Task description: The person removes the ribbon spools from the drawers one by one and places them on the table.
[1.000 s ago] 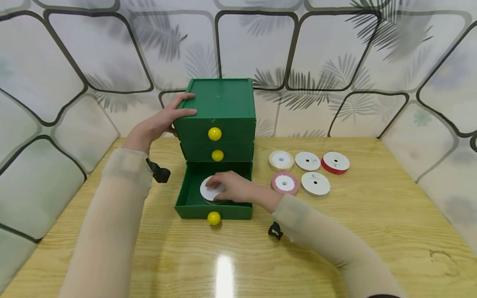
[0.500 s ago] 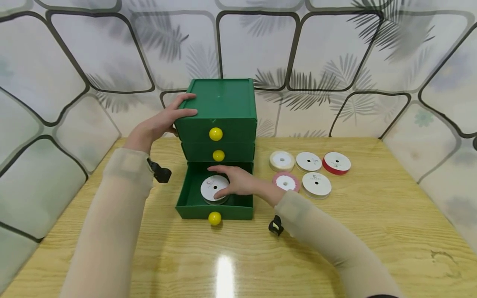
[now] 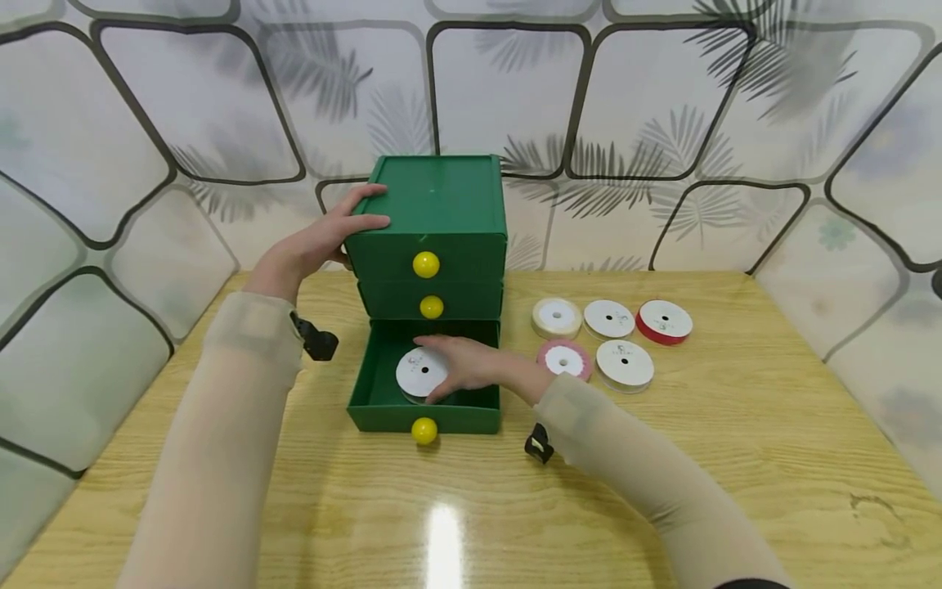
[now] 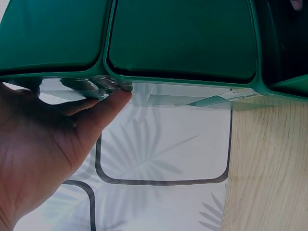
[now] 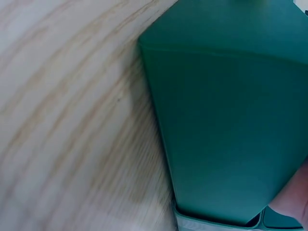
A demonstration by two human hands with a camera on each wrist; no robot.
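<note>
A white ribbon spool [image 3: 419, 372] lies flat in the pulled-out bottom drawer [image 3: 368, 393] of a green drawer cabinet [image 3: 441, 196]. My right hand [image 3: 469, 361] reaches into this drawer and holds the spool's right side, thumb at the front edge and fingers at the back. In the right wrist view only a bit of that hand [image 5: 293, 195] shows beside the drawer's outer wall. My left hand [image 3: 316, 237] rests on the cabinet's upper left edge with straight fingers on top. The left wrist view shows its thumb [image 4: 103, 113] against the side.
Several ribbon spools lie on the wooden table right of the cabinet: a cream one [image 3: 556, 317], a red one [image 3: 662, 321], a pink one [image 3: 563, 360] and white ones [image 3: 624, 365]. Yellow knobs [image 3: 425, 264] mark the drawer fronts. A patterned wall covering stands behind.
My right hand lifted its fingers off the top of the spool, spread them, then came down around its right edge. The left hand and cabinet have stayed put.
</note>
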